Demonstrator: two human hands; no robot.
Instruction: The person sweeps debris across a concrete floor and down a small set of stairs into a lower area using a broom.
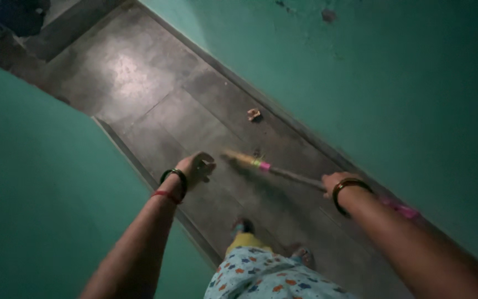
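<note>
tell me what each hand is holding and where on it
The right hand grips a broom by the handle end, bristles on the floor. The left hand holds nothing that shows.

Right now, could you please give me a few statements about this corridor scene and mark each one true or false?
1. The right hand holds a broom. True.
2. The left hand also grips the broom. False: it is apart from the broom, its fingers curled and away from the stick.
3. A small scrap of litter lies on the grey tiled floor near the right-hand wall. True.
4. The walls are painted red. False: they are green.
5. Both wrists wear dark bangles. True: the left wrist also has a red thread.
</note>
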